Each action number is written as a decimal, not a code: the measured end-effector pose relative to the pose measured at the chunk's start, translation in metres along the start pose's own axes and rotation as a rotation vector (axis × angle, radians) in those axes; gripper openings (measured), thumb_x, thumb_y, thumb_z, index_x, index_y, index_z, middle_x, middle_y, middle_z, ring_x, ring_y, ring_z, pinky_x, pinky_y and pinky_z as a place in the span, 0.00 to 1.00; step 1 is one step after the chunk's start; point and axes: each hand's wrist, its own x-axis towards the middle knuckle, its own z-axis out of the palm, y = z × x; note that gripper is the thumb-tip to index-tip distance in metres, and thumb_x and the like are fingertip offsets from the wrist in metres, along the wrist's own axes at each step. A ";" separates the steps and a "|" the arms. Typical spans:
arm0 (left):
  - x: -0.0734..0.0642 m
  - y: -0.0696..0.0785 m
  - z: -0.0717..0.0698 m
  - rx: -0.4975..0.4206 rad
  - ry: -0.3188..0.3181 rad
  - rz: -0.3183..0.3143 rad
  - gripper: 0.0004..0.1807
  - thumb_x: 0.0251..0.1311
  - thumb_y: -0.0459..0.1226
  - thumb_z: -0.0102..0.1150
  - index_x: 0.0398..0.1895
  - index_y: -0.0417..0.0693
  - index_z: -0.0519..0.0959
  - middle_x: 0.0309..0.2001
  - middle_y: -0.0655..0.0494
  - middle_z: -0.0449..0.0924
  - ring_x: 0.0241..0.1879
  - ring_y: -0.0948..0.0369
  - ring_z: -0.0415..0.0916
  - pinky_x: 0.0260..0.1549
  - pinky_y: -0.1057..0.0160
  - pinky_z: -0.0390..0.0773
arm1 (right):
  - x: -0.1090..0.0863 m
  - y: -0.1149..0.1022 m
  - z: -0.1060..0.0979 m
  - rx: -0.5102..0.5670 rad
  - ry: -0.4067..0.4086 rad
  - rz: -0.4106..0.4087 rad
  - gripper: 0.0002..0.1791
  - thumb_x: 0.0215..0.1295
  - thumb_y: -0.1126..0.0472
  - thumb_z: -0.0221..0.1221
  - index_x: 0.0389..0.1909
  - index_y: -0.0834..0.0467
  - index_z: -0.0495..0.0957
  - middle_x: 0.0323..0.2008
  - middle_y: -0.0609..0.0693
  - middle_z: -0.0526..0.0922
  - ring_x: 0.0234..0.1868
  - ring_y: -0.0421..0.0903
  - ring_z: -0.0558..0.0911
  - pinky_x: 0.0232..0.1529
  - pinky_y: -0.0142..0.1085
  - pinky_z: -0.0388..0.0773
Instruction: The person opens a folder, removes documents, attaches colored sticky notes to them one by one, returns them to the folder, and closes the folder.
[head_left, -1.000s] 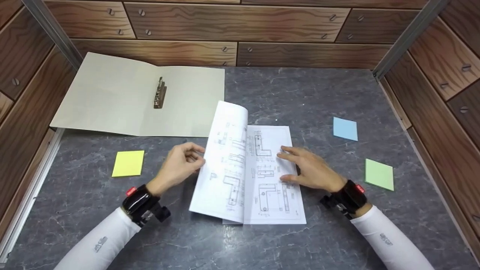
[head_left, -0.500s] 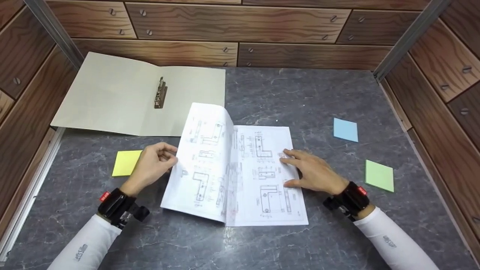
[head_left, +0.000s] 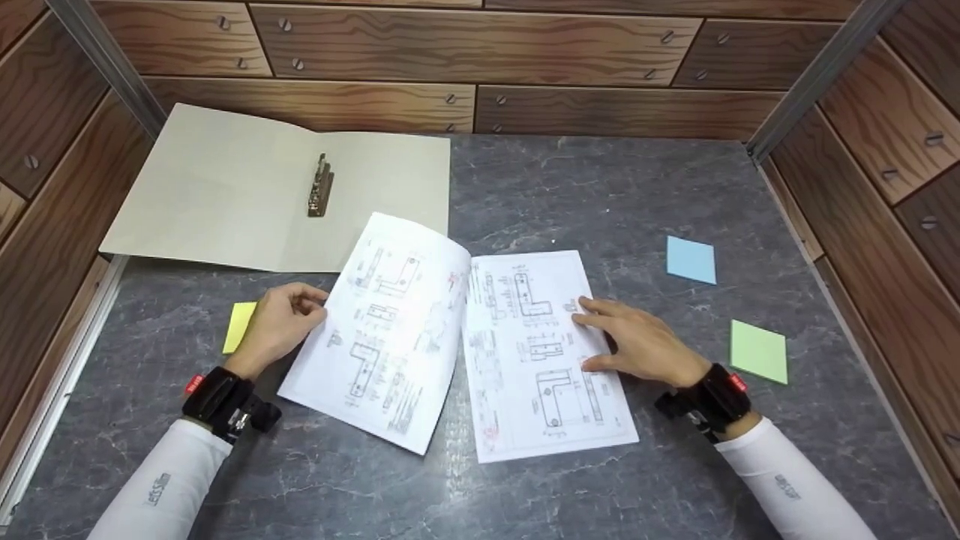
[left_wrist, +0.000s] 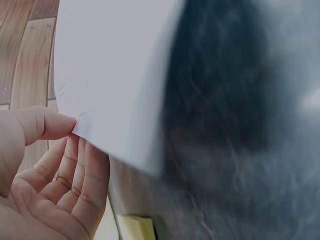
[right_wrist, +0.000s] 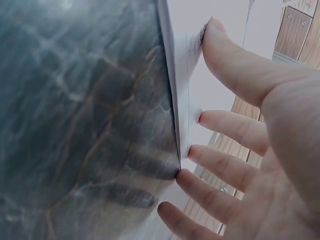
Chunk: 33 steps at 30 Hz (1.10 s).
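My left hand [head_left: 277, 322] pinches the left edge of a lifted paper sheet [head_left: 405, 322] printed with technical drawings; the left wrist view shows thumb and fingers at its corner [left_wrist: 90, 127]. The sheet tilts up from the table and overlaps the folder's lower right part. Beside it lie more drawing sheets [head_left: 502, 397], turned slightly askew. My right hand [head_left: 637, 345] rests on their right edge with spread fingers. In the right wrist view, its thumb [right_wrist: 220, 45] lies on the paper and the fingertips reach the paper's edge.
An open cream folder [head_left: 217, 187] with a metal clip [head_left: 320, 187] lies at the back left. A yellow sticky note pad [head_left: 238, 326] is partly behind my left hand. Blue [head_left: 691, 259] and green sticky notes [head_left: 759, 351] lie at right. Wood-patterned walls [head_left: 480, 45] enclose the table.
My left hand has moved left, drawing the pinched sheet with it and away from the others. The right-hand sheets have turned slightly, and my right hand has shifted a little right.
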 end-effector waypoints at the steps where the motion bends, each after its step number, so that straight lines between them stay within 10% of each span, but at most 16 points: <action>1: 0.002 -0.002 0.000 0.007 0.002 -0.003 0.14 0.61 0.28 0.58 0.48 0.33 0.84 0.34 0.47 0.83 0.31 0.57 0.76 0.30 0.69 0.73 | 0.000 0.000 0.000 -0.001 -0.002 0.002 0.45 0.58 0.46 0.75 0.73 0.59 0.72 0.76 0.61 0.65 0.74 0.63 0.67 0.68 0.63 0.68; 20: 0.012 0.004 -0.002 0.089 0.021 -0.037 0.14 0.65 0.34 0.58 0.51 0.38 0.84 0.42 0.42 0.86 0.41 0.49 0.81 0.43 0.56 0.74 | -0.005 -0.001 0.008 -0.002 0.084 -0.037 0.44 0.59 0.44 0.74 0.72 0.61 0.73 0.76 0.62 0.65 0.74 0.65 0.66 0.68 0.62 0.69; 33: -0.001 0.031 0.012 0.151 0.040 0.079 0.23 0.66 0.35 0.64 0.61 0.31 0.78 0.63 0.31 0.75 0.64 0.37 0.72 0.65 0.40 0.71 | -0.003 -0.012 0.013 -0.048 0.121 0.004 0.44 0.57 0.43 0.75 0.70 0.60 0.75 0.74 0.64 0.68 0.72 0.69 0.68 0.72 0.63 0.64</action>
